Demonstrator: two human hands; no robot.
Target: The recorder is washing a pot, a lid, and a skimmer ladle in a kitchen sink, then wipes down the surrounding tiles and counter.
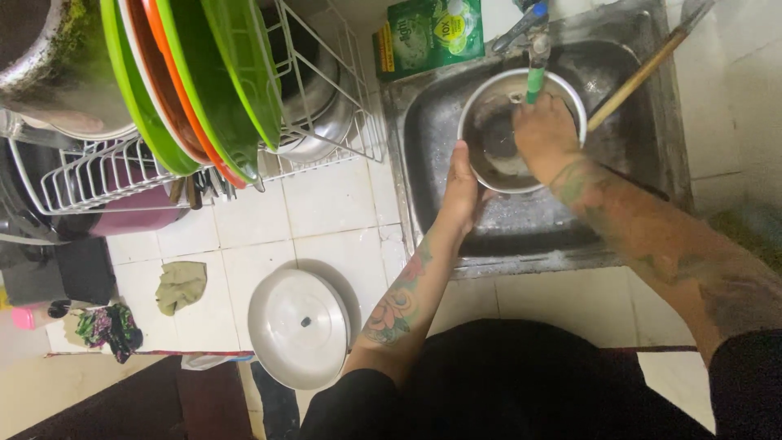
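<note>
Looking down into the steel sink [627, 155] in the upper right of the frame, there's a round metal pot [498, 134] sitting under the tap [533, 45], its open mouth facing up toward the camera. Being round, it has no real long axis to speak of. The left hand [460, 191] grips the pot's lower left rim, fingers curled over the edge and holding it. The right hand [544, 134] is down inside the pot, fingers bunched against the inner wall; can't tell whether they hold a sponge or anything.

A wooden stick handle [639, 75] leans across the sink's upper right corner, running diagonally from the pot's side up to the frame's top right. A green soap packet [429, 34] stands behind the sink. On the tiled counter [326, 212] left of the sink, a round metal lid [299, 327] lies flat near the bottom, an olive rag [181, 285] beside it. Upper left, a white wire rack [98, 175] holds green and orange plates [204, 81] on edge.
</note>
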